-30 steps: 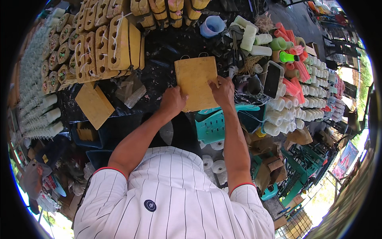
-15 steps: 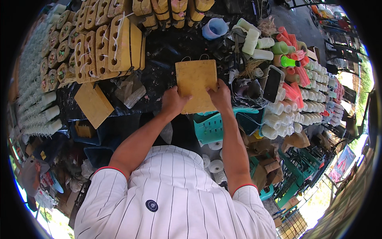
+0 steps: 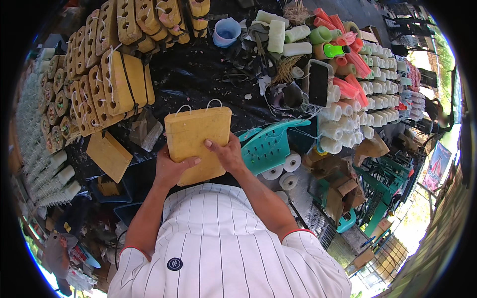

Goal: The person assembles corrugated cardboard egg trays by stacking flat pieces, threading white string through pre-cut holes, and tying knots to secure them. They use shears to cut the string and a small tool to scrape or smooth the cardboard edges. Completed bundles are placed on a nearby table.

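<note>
The person's left hand (image 3: 170, 168) grips, thumb pointing toward the right hand (image 3: 228, 155), whose thumb points back; both forearms (image 3: 266, 201) slant inward.

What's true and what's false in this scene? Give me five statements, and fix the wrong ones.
1. The left hand and right hand both hold the yellow block. True.
2. The yellow block has no loops. False: two loops rise from its far edge.
3. The right thumb lies on the yellow block's face. True.
4. The chair is red. False: the chair is teal.
5. A blue bucket stands beyond the yellow block. True.
</note>
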`<state>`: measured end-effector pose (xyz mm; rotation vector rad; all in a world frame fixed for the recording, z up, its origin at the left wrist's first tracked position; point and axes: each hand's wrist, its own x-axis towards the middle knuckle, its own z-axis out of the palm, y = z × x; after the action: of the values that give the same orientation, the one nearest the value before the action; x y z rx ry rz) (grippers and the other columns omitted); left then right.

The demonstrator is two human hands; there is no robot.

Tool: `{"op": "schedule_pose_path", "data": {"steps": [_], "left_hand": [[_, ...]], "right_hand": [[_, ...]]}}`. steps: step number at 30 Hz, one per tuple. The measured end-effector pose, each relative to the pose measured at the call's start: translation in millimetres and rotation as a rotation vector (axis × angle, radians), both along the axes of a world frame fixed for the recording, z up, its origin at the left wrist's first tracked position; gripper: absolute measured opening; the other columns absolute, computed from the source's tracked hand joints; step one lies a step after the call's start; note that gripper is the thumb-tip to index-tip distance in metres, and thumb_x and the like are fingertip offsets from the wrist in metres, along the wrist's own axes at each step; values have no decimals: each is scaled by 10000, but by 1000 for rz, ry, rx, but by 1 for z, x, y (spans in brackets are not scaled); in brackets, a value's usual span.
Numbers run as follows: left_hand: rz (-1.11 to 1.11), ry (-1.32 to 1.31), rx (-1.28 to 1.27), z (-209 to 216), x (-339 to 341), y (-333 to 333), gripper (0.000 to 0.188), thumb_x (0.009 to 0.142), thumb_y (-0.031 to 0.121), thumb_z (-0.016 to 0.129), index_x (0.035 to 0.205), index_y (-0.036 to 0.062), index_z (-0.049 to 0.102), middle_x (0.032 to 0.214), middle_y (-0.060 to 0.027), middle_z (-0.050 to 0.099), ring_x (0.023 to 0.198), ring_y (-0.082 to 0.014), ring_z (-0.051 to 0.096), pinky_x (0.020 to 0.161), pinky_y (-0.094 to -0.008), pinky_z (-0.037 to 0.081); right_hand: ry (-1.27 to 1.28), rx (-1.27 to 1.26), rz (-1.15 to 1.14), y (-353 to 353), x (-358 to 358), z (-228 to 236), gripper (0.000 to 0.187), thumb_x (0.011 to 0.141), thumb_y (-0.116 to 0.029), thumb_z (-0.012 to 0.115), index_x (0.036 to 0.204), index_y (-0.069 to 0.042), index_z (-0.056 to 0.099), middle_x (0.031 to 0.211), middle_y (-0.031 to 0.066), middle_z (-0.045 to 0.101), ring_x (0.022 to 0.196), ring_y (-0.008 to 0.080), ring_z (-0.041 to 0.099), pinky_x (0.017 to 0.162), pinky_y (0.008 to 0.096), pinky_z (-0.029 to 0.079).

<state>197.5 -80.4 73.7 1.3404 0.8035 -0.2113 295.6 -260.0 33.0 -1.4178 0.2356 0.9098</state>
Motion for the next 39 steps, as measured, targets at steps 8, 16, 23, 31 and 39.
{"op": "schedule_pose_path", "data": {"steps": [8, 16, 23, 31, 39], "left_hand": [[-310, 78, 457, 42, -11, 19, 548, 708, 199, 910, 1135, -49, 672, 987, -182, 780, 891, -230, 771, 830, -351, 599], [-239, 106, 613, 68, -22, 18, 464, 727, 193, 892, 1064, -40, 673, 949, -212, 773, 852, -295, 776, 809, -369, 596], [-278, 150, 781, 69, -45, 35, 429, 717, 154, 883, 1049, -21, 675, 923, -235, 755, 845, -371, 762, 786, -400, 591], [-339, 166, 862, 59, -46, 48, 419, 710, 181, 871, 1037, 3, 680, 903, -233, 749, 832, -400, 745, 791, -438, 587], [-712, 9, 1005, 46, 39, 44, 437, 732, 170, 854, 1098, 37, 656, 934, -212, 738, 902, -421, 719, 801, -495, 565]], "right_hand": [[105, 474, -242, 19, -24, -64, 534, 962, -375, 729, 1300, 23, 622, 1204, 143, 718, 1023, 255, 718, 915, 406, 581], [-25, -47, -210, 32, 80, -51, 383, 1019, -377, 652, 1097, -9, 724, 1004, 155, 737, 889, 279, 720, 786, 430, 568], [-1412, -878, 436, 4, 145, -53, 145, 913, -83, 693, 1051, -72, 738, 1029, 111, 696, 940, 302, 663, 818, 432, 513], [181, 232, 37, -2, 97, -48, 90, 1084, -202, 585, 1081, -118, 619, 965, 11, 664, 944, 147, 613, 866, 356, 481], [94, -172, 101, -26, 94, -91, 152, 1038, -193, 608, 1011, -60, 677, 859, 24, 664, 720, 141, 604, 629, 313, 515]]}}
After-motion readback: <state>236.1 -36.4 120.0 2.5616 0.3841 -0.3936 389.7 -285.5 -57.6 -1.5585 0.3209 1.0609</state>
